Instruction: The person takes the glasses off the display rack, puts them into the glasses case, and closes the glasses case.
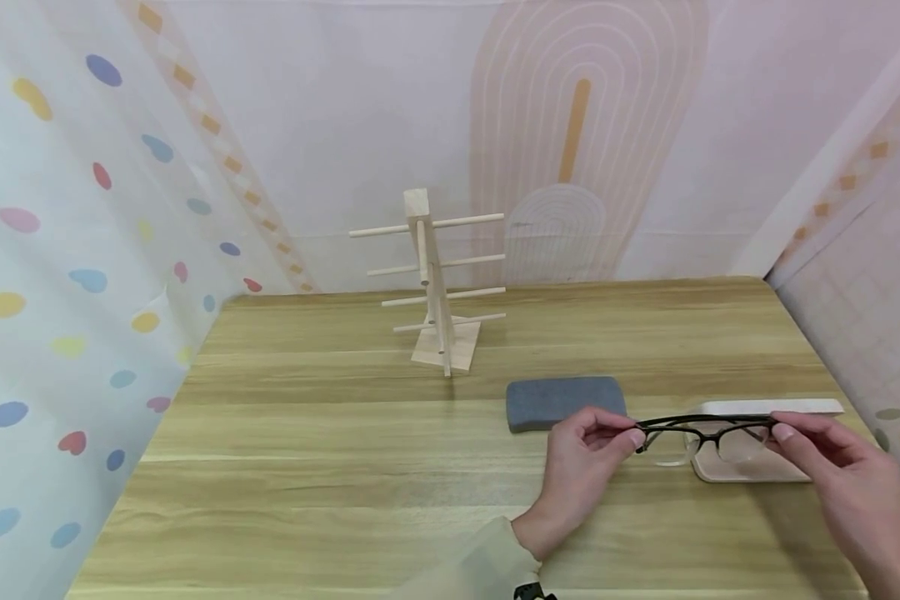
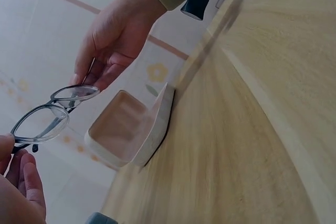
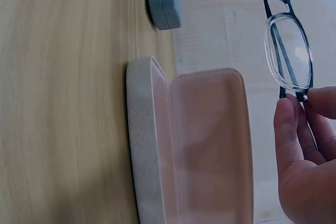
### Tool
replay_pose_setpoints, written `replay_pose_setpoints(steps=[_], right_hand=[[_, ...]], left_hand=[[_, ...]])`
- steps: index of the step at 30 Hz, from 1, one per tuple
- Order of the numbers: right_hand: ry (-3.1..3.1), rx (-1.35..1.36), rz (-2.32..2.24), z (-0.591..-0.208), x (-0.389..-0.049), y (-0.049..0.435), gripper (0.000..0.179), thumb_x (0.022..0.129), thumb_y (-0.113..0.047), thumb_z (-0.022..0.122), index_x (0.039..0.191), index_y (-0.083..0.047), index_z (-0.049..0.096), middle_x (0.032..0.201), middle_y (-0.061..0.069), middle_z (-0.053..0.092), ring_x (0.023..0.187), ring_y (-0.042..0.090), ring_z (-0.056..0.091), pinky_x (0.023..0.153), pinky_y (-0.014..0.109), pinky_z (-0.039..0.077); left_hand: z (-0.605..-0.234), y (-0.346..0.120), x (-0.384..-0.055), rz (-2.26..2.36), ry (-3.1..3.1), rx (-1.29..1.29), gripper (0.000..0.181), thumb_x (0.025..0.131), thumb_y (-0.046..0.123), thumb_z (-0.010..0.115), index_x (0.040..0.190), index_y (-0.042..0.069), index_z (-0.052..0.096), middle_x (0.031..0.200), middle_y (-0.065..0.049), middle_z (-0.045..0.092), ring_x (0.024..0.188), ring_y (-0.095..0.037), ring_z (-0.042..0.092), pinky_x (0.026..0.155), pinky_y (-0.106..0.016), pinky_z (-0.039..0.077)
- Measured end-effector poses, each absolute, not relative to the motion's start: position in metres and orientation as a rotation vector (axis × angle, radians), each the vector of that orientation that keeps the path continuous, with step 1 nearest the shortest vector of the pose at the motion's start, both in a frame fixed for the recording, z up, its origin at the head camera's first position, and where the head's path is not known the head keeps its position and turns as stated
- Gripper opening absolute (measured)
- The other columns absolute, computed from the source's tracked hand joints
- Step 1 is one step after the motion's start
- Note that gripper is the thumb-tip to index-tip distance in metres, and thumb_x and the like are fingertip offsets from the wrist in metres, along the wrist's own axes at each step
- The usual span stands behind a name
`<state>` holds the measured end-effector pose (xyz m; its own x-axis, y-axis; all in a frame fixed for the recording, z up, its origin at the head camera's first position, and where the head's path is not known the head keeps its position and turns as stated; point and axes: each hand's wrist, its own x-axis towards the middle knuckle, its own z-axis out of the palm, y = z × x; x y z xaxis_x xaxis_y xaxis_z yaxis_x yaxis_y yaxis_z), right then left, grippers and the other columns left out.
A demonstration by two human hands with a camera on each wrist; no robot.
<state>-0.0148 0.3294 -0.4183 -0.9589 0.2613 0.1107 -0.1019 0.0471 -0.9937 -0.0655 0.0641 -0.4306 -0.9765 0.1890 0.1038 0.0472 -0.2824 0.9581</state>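
Both hands hold a pair of black-framed eyeglasses point(image 1: 708, 438) with clear lower rims, one hand at each end. My left hand point(image 1: 581, 471) pinches one outer corner between thumb and fingers. The opposite corner is pinched by my right hand point(image 1: 843, 471). In the right wrist view, the folded temples point(image 3: 279, 56) show behind the lenses. Close beyond the glasses lies an eyeglass case point(image 3: 140, 140), its lid raised and its pink lining bare; in the head view the glasses and right hand cover part of it.
A closed blue-grey eyeglass case point(image 1: 562, 400) lies just beyond the left hand. Farther back, a wooden stand point(image 1: 433, 283) with several pegs sticking out rises from a square base. The wooden table point(image 1: 285, 467) meets patterned curtains point(image 1: 360, 125) at its back and sides.
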Motion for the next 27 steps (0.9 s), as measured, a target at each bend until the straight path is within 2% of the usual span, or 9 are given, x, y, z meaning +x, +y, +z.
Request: replay_pose_setpoints(steps=[7, 16, 27], right_hand=[[-2.116, -0.193, 1.968, -0.421, -0.015, 0.337, 0.022, 0.099, 0.001, 0.065, 0.116, -0.008, 0.076, 0.098, -0.008, 0.078, 0.09, -0.001, 0.072, 0.08, 0.009, 0.053], [-1.914, -0.094, 2.118, -0.427, -0.017, 0.344, 0.03, 0.099, 0.014, 0.057, 0.112, -0.005, 0.077, 0.098, -0.002, 0.078, 0.09, 0.004, 0.073, 0.081, 0.013, 0.056], [-1.811, -0.034, 2.139, -0.434, -0.019, 0.359, 0.038, 0.098, 0.02, 0.052, 0.108, -0.005, 0.079, 0.097, -0.002, 0.078, 0.081, 0.007, 0.075, 0.077, 0.014, 0.057]], left_hand=[[-0.436, 0.071, -0.067, 2.416, 1.858, 0.264, 0.011, 0.086, -0.003, 0.08, 0.095, -0.006, 0.075, 0.091, -0.009, 0.076, 0.079, -0.003, 0.07, 0.075, -0.02, 0.059], [-0.44, 0.083, -0.071, 2.401, 1.869, 0.22, 0.011, 0.084, -0.003, 0.082, 0.094, -0.004, 0.077, 0.086, 0.001, 0.076, 0.074, 0.0, 0.067, 0.072, -0.018, 0.057], [-0.441, 0.104, -0.07, 2.391, 1.891, 0.187, 0.007, 0.085, -0.001, 0.082, 0.092, -0.001, 0.079, 0.084, -0.003, 0.077, 0.071, 0.003, 0.066, 0.069, -0.016, 0.057]])
